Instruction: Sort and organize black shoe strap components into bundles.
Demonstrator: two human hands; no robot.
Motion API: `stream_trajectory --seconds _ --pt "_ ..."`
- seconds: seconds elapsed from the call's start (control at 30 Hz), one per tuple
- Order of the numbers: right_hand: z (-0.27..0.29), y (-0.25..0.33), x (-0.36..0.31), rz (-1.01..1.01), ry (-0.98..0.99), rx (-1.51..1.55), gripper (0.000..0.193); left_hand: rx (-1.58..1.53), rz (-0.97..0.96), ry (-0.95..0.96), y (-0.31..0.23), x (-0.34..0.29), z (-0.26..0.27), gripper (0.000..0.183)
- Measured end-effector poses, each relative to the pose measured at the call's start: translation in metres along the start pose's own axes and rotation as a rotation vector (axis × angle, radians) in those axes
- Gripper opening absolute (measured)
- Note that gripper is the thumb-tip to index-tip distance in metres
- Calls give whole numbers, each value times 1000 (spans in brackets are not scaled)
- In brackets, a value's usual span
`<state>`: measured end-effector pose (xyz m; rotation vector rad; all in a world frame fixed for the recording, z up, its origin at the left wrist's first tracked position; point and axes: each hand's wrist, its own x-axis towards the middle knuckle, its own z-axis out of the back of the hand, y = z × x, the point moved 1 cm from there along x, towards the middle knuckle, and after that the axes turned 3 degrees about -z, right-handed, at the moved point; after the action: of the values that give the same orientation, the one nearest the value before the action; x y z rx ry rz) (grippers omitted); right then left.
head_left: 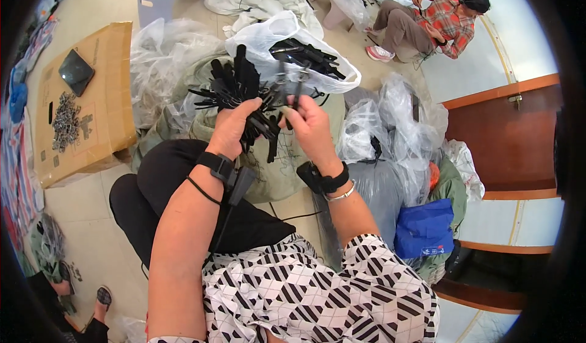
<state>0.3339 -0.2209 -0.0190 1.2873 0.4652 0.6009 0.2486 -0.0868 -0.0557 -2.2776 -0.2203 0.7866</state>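
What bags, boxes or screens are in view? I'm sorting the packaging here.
Cardboard sheet: flat on the floor at left, brown, bearing a dark square pad.
White bag: open, beyond the hands, holding black parts.
Clear bags: crumpled, at right.
Blue bag: lower right, small pale label.
Screens: none visible.

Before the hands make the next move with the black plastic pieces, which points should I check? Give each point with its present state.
1. Left hand holds the bundle of black plastic pieces firmly: ok.
2. Right hand grips a single black piece: ok; how many it pinches, cannot tell.
3. White bag of more pieces is open, just beyond the hands: ok.
4. Pieces in the bundle are untangled: not ok; they stick out in many directions.
5. Wrist bands sit clear of the pieces: ok.
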Motion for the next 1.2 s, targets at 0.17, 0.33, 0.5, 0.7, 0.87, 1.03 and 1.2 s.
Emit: stream_trajectory --seconds 0.17,0.33,0.5,0.7,0.87,1.03,1.2 --pt "-17 21 12 290 181 -964 15 -8 -80 47 -1 -2 -3 47" --pt "-32 32 5 506 241 -1250 22 -22 -138 92 -7 -9 -5 42" --pt "-38 34 9 543 249 -1327 33 -80 -64 143 -8 -6 -1 40" --pt "-24 -1 17 -1 272 21 26 -342 -150 -195 -10 0 11 18" --pt "38 -170 17 -234 79 -613 19 -317 -203 -219 -17 4 5 18" --pt "8 -207 -41 -195 87 -1001 16 -302 -195 -222 -11 2 5 18" --pt "26 -212 -36 -321 286 -1099 19 -273 -172 -231 -12 3 7 19"
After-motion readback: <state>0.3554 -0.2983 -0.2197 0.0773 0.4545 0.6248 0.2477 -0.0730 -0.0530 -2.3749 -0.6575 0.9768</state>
